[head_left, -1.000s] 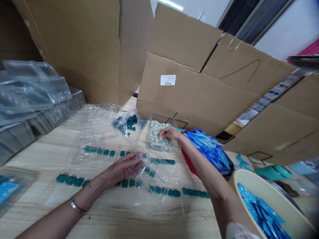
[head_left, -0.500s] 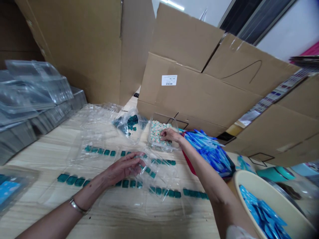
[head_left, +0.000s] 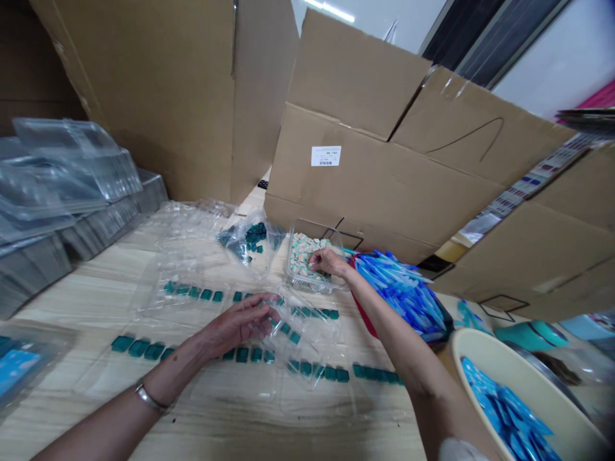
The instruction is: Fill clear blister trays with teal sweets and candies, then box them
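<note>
My left hand point(head_left: 252, 318) grips the left edge of a clear plastic tray point(head_left: 307, 342), which is tilted above others like it. Inside the tray is a short row of teal square pieces point(head_left: 289, 332). My right hand point(head_left: 327, 261) reaches into a clear box point(head_left: 307, 282) full of small pale pink and mint pieces point(head_left: 302, 246). Its fingertips are pinched together among those pieces; whether one is caught between them is hidden. Further clear trays with rows of teal squares point(head_left: 154, 350) lie under and around my left hand.
Behind the trays lies an open plastic bag point(head_left: 254, 243) of teal pieces. Right of the box stands a red container point(head_left: 362, 304) of blue pens, then a cream tub point(head_left: 456, 358) with blue packets. Clear cases point(head_left: 72, 186) are stacked at left; cardboard point(head_left: 375, 186) walls the back.
</note>
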